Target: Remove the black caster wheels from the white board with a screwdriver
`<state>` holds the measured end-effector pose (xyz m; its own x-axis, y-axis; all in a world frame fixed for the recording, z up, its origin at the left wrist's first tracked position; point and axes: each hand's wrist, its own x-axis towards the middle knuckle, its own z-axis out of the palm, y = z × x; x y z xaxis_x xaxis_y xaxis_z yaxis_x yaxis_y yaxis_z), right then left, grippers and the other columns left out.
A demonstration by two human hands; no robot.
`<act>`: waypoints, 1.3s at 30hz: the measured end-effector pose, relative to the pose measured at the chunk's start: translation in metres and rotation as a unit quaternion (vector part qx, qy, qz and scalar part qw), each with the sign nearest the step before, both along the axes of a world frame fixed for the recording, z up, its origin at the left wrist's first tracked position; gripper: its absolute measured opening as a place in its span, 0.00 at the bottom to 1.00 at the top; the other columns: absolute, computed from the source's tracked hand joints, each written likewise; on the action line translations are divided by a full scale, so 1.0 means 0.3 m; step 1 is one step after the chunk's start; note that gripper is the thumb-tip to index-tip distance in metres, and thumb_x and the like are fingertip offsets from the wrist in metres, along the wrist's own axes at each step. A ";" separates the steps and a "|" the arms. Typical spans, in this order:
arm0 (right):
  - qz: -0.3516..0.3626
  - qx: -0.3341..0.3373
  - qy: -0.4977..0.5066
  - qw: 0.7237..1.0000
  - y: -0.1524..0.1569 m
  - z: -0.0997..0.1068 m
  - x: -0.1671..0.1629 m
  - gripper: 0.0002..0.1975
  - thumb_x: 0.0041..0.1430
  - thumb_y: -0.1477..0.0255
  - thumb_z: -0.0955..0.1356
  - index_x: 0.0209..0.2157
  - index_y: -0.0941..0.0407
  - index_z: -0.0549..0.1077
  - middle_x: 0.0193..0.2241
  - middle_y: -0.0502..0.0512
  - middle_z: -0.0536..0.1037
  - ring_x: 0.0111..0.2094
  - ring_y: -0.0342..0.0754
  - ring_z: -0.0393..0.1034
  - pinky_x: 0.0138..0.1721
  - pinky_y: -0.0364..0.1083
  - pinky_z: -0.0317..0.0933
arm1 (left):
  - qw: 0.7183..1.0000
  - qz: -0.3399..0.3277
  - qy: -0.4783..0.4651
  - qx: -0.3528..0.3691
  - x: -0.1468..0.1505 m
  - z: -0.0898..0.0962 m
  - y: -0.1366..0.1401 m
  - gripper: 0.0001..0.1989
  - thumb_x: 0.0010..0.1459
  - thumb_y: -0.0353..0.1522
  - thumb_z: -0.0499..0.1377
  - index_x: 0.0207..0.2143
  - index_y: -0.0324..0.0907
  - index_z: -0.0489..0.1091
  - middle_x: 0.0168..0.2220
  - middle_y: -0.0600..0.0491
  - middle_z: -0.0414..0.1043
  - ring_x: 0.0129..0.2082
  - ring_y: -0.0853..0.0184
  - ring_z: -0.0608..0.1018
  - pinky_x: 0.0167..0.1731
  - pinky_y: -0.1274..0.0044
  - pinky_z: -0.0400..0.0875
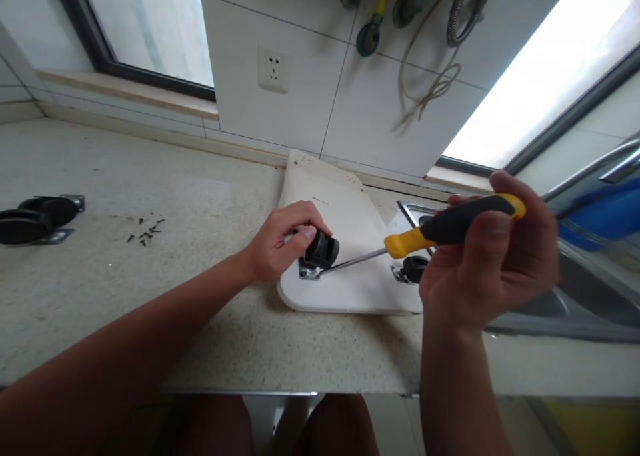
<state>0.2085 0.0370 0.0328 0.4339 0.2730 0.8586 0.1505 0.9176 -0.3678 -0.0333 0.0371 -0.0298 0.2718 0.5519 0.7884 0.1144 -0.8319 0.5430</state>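
Note:
My left hand (287, 236) grips a black caster wheel (324, 249), its thumb and fingers closed on the wheel. The caster's metal plate lies against a white board (350, 296) with rounded corners. In my right hand (493, 263) is a screwdriver (450, 223) with a yellow and black handle, fingers wrapped around it. Its shaft slants down to the left, and the tip is at the caster plate's right edge; I cannot tell whether it sits in a screw. A second caster (414, 268) stands on the board's right side, near my right wrist.
On the speckled counter (200, 349) at left are loose screws (145, 231) and two more casters (40, 219). A metal sink (545, 306) and a blue object (600, 216) are at right. The tiled wall behind has a socket (273, 70), pipes and a hanging cord (435, 89).

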 end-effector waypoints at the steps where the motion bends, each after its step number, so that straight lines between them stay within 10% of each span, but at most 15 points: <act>1: 0.002 -0.003 0.000 1.000 0.000 -0.001 0.000 0.16 0.60 0.62 0.78 0.49 0.50 0.87 0.38 0.55 0.83 0.33 0.50 0.80 0.31 0.50 0.71 | 1.000 0.000 0.000 0.000 0.000 0.000 0.000 0.15 0.76 0.35 0.55 0.43 0.41 0.81 0.37 0.49 0.78 0.37 0.65 0.79 0.39 0.71 0.72; 39: -0.018 0.021 -0.022 0.999 0.010 0.000 0.009 0.13 0.64 0.59 0.78 0.47 0.47 0.87 0.46 0.50 0.85 0.33 0.46 0.81 0.31 0.47 0.72 | 1.000 -0.005 -0.006 0.005 0.002 0.004 -0.001 0.13 0.74 0.32 0.55 0.43 0.40 0.81 0.38 0.50 0.79 0.37 0.66 0.79 0.40 0.72 0.72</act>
<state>0.2113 0.0401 0.0328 0.4035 0.2206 0.8880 0.1994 0.9259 -0.3207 -0.0326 0.0369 -0.0286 0.2679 0.5412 0.7971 0.1000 -0.8385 0.5357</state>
